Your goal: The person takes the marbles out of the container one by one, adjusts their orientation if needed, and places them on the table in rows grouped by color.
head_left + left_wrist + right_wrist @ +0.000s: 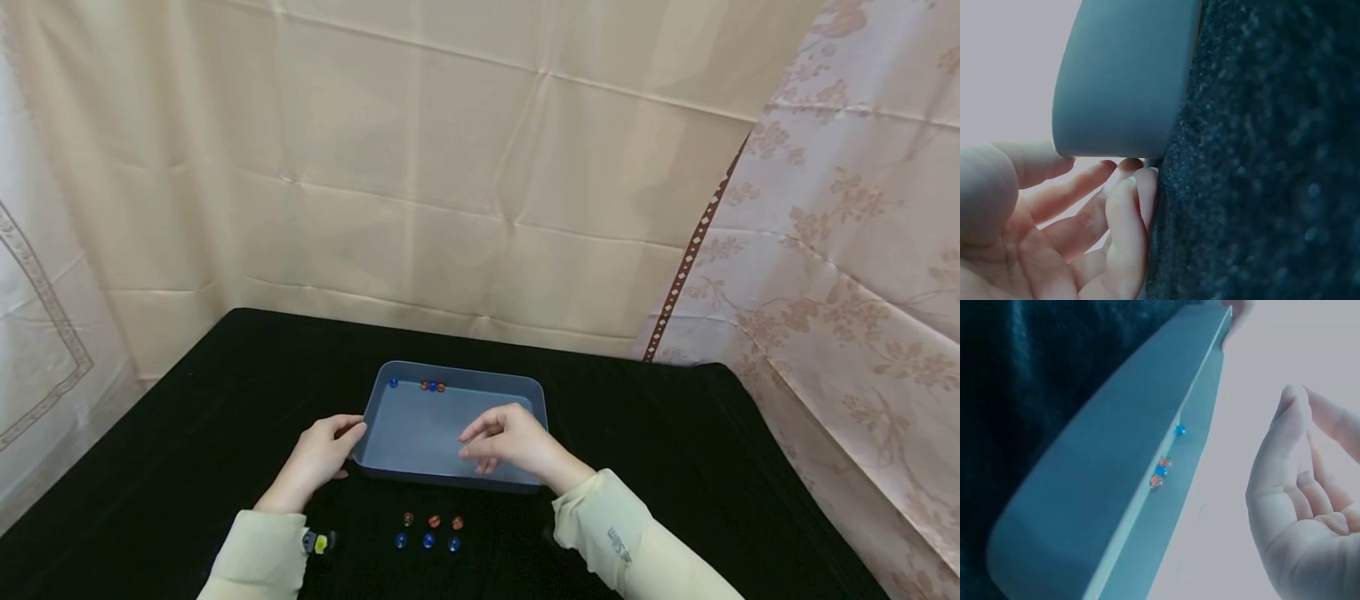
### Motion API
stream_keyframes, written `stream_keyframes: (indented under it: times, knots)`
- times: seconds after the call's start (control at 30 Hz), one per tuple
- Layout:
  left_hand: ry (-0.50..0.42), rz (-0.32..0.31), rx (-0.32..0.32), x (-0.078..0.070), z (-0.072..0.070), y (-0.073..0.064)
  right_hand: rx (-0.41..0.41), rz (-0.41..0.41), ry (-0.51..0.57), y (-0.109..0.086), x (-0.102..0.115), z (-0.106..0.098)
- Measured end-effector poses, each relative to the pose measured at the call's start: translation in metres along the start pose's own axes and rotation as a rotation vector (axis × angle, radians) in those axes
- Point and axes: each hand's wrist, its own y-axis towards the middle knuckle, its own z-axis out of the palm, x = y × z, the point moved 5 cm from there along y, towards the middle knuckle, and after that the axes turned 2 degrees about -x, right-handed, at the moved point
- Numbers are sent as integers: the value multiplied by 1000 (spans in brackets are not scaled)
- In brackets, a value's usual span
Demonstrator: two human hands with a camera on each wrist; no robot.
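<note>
A shallow blue-grey tray (420,429) lies on the black cloth. My left hand (318,454) holds its left edge, with the thumb over the rim and the other fingers curled against the outer wall. Over the tray's right half hovers my right hand (517,442), its fingers loosely bent and thumb and forefinger tips close together. Nothing shows between them. Along the far wall inside, a lone blue marble (393,382) sits left of an orange, blue and orange cluster (1160,470). Three orange marbles (434,522) lie in front of the tray, with three blue marbles (428,541) nearer me.
Black cloth (637,467) covers the table on all sides of the tray. A cream curtain (375,167) hangs behind the table, and a floral curtain (862,250) at the right. A dark device with a yellow-green spot (321,544) is at the left cuff.
</note>
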Motion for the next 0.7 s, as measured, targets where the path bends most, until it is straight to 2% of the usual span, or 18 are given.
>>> stream_keyframes:
  times: [0.37, 0.7]
  knots:
    - [-7, 3, 6, -1, -1, 0, -38, -26, -45, 14, 11, -10]
    - [10, -6, 7, 0, 0, 0, -103, -40, -17, 24, 18, -17]
